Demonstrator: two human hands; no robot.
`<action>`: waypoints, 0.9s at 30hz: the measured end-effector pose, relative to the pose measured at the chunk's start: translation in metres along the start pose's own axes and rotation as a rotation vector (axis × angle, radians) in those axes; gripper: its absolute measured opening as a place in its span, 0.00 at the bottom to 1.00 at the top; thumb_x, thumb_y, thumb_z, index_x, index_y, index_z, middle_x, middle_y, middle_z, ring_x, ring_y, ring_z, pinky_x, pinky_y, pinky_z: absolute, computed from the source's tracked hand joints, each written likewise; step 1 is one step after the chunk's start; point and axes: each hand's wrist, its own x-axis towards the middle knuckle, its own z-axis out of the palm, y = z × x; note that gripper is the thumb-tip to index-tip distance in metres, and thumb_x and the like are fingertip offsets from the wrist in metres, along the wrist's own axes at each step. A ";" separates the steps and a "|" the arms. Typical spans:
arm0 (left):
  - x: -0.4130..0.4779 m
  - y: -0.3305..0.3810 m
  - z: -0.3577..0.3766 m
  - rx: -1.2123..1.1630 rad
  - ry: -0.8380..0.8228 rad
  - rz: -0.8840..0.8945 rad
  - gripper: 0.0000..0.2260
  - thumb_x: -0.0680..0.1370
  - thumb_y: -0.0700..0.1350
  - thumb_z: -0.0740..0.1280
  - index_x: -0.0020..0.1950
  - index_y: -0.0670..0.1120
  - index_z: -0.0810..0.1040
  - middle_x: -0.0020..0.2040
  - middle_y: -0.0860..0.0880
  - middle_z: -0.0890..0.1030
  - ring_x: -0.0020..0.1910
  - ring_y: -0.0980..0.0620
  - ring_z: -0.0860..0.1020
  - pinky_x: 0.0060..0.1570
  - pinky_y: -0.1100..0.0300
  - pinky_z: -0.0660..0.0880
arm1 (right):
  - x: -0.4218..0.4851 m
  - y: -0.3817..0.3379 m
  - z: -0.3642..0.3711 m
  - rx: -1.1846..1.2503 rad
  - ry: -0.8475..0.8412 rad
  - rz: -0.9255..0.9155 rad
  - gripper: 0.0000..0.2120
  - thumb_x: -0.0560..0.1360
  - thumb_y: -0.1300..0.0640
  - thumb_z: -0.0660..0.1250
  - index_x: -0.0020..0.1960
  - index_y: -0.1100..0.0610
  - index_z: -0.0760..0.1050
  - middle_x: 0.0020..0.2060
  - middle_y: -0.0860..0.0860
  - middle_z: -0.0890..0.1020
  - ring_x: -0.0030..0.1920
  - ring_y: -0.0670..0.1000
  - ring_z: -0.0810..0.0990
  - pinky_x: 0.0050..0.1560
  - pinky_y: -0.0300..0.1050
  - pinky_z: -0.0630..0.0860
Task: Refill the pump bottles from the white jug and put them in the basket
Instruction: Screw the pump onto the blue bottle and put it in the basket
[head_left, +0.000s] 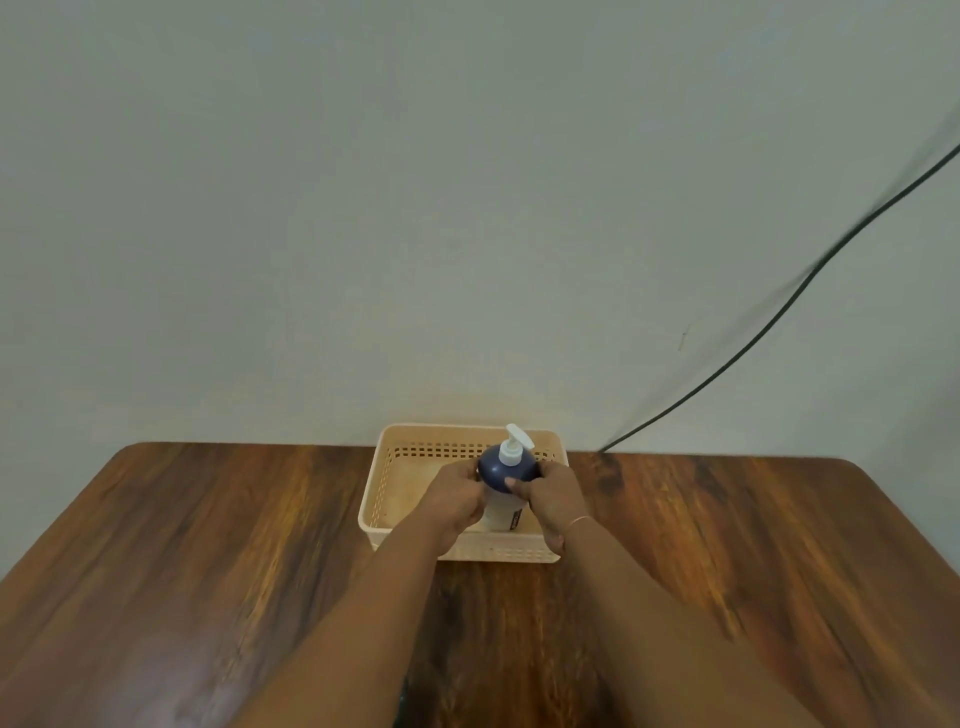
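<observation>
— Pump bottle (506, 475), dark blue on top, pale lower down, white pump head: stood upright inside the basket (387, 486), toward its right half. Held from both sides.

— And the grip?

— Left hand (451, 501) closed around the left shoulder of the bottle, right hand (551, 496) closed around the right one. Fingers wrapped, nothing else held. Could not tell whether the base already touched the basket floor; hidden behind the hands.

— What could have gone wrong from there?

— Probably a tip-over. Tall narrow body, heavy if full, so letting go before the base sat flat might have toppled it against the near wall. Also a light plastic basket, likely to slide on a smooth worktop when pushed. A loose pump could have leaked, but not visible if screwed tight.

— White jug?

— Not in view. No other bottles in view either.

— Surface and room?

— Dark wooden worktop (208, 571), glossy, rounded corners, pushed against a plain pale wall (363, 208). Basket at the far edge, touching or nearly touching the wall. Black cable (779, 317) hanging across the wall on the right, down behind the worktop.
</observation>
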 end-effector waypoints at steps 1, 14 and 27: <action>0.007 0.000 0.002 0.013 -0.003 0.001 0.22 0.69 0.26 0.56 0.55 0.46 0.75 0.56 0.42 0.77 0.55 0.42 0.75 0.38 0.57 0.68 | 0.006 0.001 -0.002 -0.011 0.006 0.002 0.18 0.70 0.66 0.70 0.59 0.62 0.73 0.54 0.55 0.79 0.55 0.55 0.75 0.60 0.51 0.73; 0.038 -0.014 0.005 0.117 -0.037 -0.008 0.33 0.66 0.23 0.56 0.68 0.46 0.69 0.64 0.47 0.74 0.64 0.44 0.71 0.62 0.46 0.72 | 0.027 0.018 0.000 -0.028 0.073 0.012 0.15 0.71 0.62 0.70 0.56 0.58 0.73 0.48 0.51 0.78 0.50 0.52 0.74 0.50 0.45 0.71; 0.040 0.003 0.006 0.229 -0.045 0.073 0.32 0.70 0.27 0.55 0.73 0.43 0.60 0.69 0.42 0.69 0.58 0.44 0.71 0.58 0.47 0.72 | 0.018 0.008 0.016 -0.171 0.252 0.016 0.20 0.68 0.53 0.74 0.56 0.62 0.76 0.51 0.59 0.82 0.50 0.58 0.79 0.45 0.47 0.75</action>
